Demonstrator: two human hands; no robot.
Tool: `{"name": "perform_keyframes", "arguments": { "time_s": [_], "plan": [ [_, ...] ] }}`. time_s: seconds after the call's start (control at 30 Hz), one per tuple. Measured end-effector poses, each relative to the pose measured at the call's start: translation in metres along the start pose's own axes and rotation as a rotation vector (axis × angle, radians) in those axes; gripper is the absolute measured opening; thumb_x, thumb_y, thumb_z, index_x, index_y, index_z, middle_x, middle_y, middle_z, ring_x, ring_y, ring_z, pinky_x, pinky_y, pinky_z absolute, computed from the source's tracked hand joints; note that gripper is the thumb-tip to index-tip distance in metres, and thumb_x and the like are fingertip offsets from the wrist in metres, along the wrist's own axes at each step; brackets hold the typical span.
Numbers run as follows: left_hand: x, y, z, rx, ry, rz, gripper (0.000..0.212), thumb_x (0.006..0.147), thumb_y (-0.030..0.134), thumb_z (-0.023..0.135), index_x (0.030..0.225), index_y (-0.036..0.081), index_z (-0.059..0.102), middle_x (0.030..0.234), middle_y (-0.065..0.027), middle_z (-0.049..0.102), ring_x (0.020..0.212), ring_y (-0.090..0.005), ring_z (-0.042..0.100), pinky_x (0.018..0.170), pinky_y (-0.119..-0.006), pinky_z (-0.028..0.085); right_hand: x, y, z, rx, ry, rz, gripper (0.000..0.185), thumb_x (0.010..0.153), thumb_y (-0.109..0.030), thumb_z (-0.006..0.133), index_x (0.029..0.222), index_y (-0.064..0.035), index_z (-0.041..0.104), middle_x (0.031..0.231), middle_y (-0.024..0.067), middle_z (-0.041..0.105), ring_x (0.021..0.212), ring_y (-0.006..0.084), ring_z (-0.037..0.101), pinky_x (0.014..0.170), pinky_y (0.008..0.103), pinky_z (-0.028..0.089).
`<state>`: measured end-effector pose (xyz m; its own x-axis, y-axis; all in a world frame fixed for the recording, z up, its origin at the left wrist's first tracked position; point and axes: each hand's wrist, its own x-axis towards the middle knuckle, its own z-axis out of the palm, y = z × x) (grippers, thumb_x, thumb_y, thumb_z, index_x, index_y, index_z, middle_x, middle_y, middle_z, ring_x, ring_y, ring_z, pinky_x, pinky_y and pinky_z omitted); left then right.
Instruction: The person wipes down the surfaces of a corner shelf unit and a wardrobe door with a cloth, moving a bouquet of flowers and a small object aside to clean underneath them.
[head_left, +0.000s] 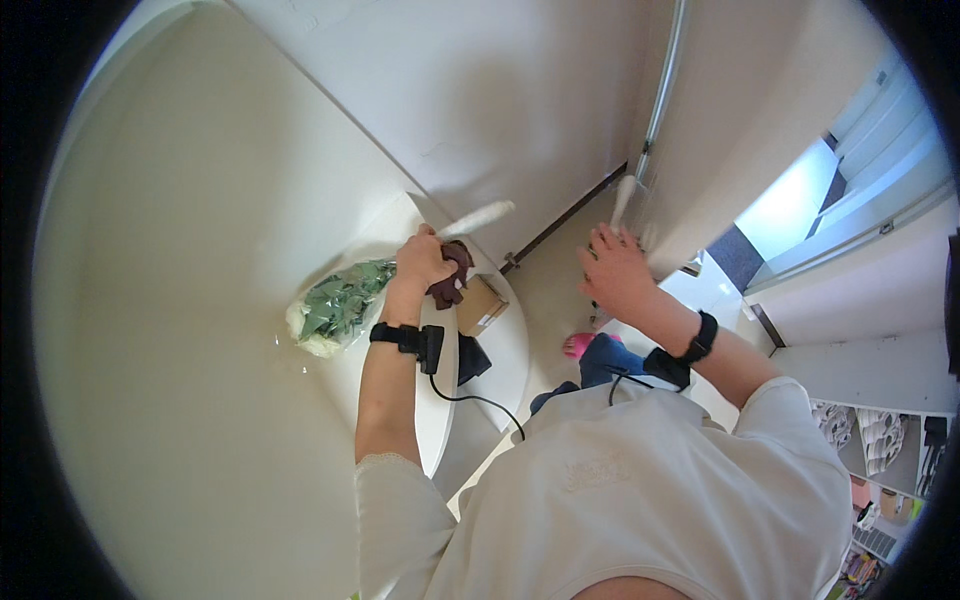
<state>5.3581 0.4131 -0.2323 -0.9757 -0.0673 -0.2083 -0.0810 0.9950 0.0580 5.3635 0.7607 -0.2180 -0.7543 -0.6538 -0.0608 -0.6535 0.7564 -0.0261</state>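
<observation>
My left hand (424, 259) is closed at the near end of a slim white object (480, 218), blurred and pointing away to the right. A dark maroon, leaf-like or cloth-like bundle (452, 277) hangs beside its fingers; whether it is gripped is unclear. Just left of that hand, green leaves and white blooms in clear wrap form a bouquet (341, 306) on a white rounded shelf (420, 405). My right hand (616, 266) has its fingers spread beside another slim white object (623, 199). Blur hides whether that hand holds it.
A cardboard box (480, 306) and a dark flat item (472, 360) rest on a lower rounded shelf (514, 330). A pale door panel (750, 127) stands beyond my right hand. Compartment shelving (874, 480) with goods is at lower right.
</observation>
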Motion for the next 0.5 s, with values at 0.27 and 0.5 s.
{"name": "perform_keyframes", "arguments": {
  "time_s": [0.27, 0.5],
  "plan": [
    [-0.052, 0.010, 0.003, 0.010, -0.019, 0.102, 0.037, 0.066, 0.028, 0.077, 0.094, 0.004, 0.073, 0.117, -0.0085, 0.058, 0.106, -0.0320, 0.061, 0.084, -0.044, 0.056, 0.100, -0.025, 0.027, -0.491, -0.056, -0.421, 0.015, 0.075, -0.020, 0.069, 0.085, -0.0110, 0.075, 0.091, 0.0111, 0.071, 0.100, 0.0296, 0.064, 0.094, 0.0462, 0.043],
    [-0.085, 0.016, 0.017, -0.082, 0.064, 0.135, 0.035, 0.064, 0.025, 0.079, 0.092, 0.005, 0.073, 0.121, -0.0095, 0.057, 0.104, -0.0311, 0.061, 0.084, -0.044, 0.055, 0.143, -0.035, -0.027, -0.144, 0.415, -0.883, 0.011, 0.078, -0.018, 0.066, 0.084, -0.0121, 0.073, 0.100, 0.0133, 0.069, 0.114, 0.0283, 0.060, 0.101, 0.0476, 0.043]
  ]
}}
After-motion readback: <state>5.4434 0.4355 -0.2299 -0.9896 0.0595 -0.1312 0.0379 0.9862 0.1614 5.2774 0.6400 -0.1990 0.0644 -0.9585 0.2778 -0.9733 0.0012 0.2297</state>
